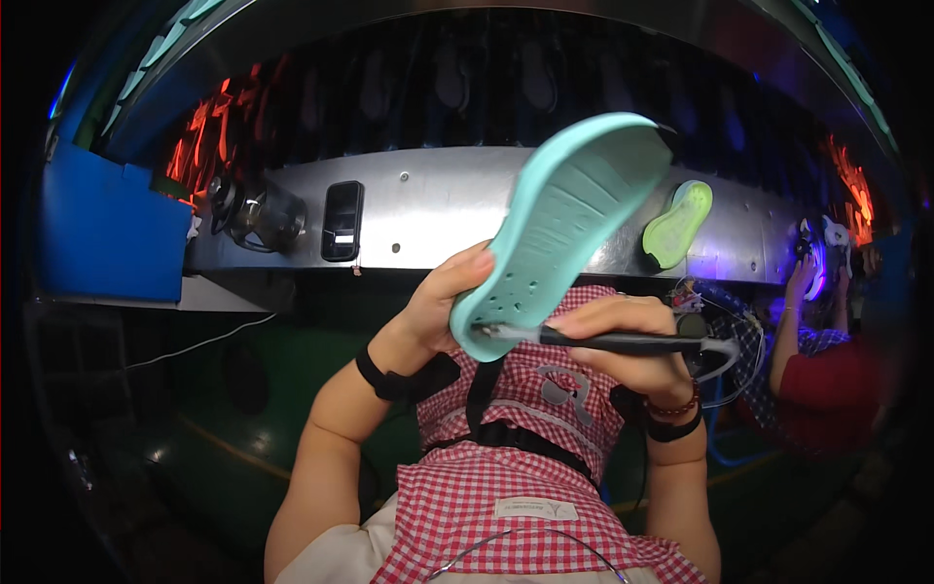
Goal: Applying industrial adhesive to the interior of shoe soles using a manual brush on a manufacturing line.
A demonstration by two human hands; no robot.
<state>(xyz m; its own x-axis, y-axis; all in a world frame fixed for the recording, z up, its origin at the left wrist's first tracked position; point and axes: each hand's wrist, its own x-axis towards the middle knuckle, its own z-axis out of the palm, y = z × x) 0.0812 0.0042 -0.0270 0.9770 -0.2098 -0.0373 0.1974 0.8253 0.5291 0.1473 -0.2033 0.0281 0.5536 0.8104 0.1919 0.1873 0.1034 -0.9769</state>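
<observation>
A turquoise shoe sole (564,214) is held up at a slant over my lap, its hollowed, ribbed inner side facing me. My left hand (436,307) is closed on its left edge close to the heel, which has several small holes. Wrapped in the fingers of my right hand (632,331) is a brush with a dark handle (623,342). The pale head of the brush rests on the inside of the heel, and its very tip is hard to make out. A black band circles each wrist.
Beyond the sole runs a steel bench (438,219) bearing a black tray (342,222), a yellow-green sole (679,226) and a see-through pot (265,216). A blue bin (115,219) stands left. Behind is a dark conveyor with soles. A co-worker's hand (802,277) holds a lit sole at right.
</observation>
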